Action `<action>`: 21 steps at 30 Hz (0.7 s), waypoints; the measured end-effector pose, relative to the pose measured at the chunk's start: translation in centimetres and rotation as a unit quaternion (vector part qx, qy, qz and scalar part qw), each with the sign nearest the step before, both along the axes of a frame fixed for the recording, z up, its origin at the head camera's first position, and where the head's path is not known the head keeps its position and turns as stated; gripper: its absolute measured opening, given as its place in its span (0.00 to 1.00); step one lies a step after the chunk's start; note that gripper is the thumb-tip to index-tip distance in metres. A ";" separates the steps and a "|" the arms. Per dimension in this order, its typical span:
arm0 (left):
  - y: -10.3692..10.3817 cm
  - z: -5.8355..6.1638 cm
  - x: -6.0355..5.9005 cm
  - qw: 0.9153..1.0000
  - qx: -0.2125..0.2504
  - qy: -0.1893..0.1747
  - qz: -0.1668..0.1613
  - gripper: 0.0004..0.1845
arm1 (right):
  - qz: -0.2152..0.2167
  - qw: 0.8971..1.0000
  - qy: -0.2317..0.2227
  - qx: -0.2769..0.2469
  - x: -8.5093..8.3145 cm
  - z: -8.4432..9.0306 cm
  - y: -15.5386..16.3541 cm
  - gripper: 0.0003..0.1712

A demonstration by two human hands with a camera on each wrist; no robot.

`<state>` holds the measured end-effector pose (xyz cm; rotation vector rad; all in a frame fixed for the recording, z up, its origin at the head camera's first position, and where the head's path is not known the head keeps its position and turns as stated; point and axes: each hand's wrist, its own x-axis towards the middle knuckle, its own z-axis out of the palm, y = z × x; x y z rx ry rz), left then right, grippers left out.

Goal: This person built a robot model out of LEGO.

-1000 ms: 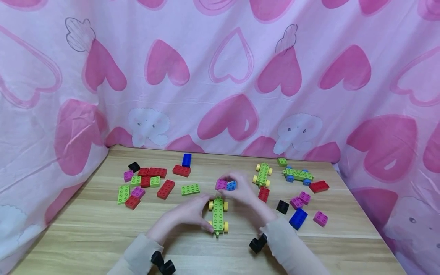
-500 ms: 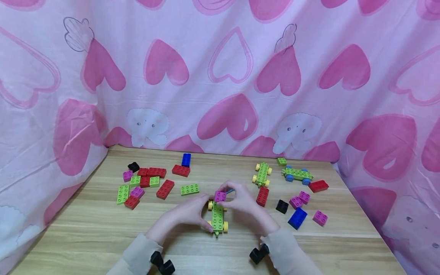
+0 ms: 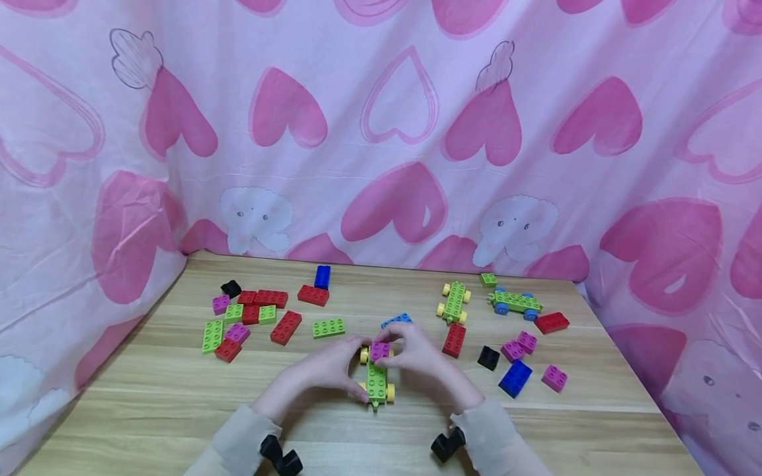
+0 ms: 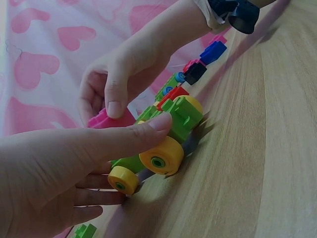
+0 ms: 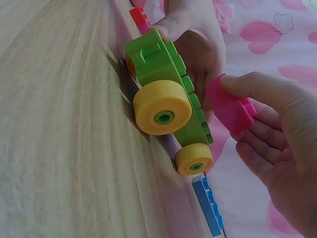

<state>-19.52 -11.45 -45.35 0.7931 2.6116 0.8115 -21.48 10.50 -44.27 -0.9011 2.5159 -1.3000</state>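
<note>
Brick (image 3: 380,349), pink, pinched in the right hand (image 3: 418,354) — just above the 12 o'clock end of the green wheeled base (image 3: 376,382), long axis 12-to-6, which the left hand (image 3: 332,365) grips from 9 o'clock.

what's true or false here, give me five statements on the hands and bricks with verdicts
1. The right hand pinches a pink brick. True.
2. The left hand holds nothing. False: it holds a green base with yellow wheels.
3. The pink brick sits fully on that base. False: the right wrist view shows a gap.
4. A light blue brick lies on the table beyond the right hand. True.
5. A green base with blue wheels stands on the table's right side. True.
</note>
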 end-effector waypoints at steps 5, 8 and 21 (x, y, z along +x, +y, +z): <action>0.0 0.0 0.0 1.000 -0.003 0.002 0.000 0.58 | 0.003 1.000 -0.017 0.017 -0.1 -0.2 -0.1 0.19; 0.0 -0.1 0.0 1.000 -0.004 0.001 0.001 0.58 | 0.002 0.999 -0.026 0.025 -0.1 -0.3 -0.1 0.18; 0.0 0.0 -0.1 1.000 -0.007 0.000 0.001 0.58 | 0.009 0.999 -0.005 0.042 -0.1 -0.8 -0.1 0.17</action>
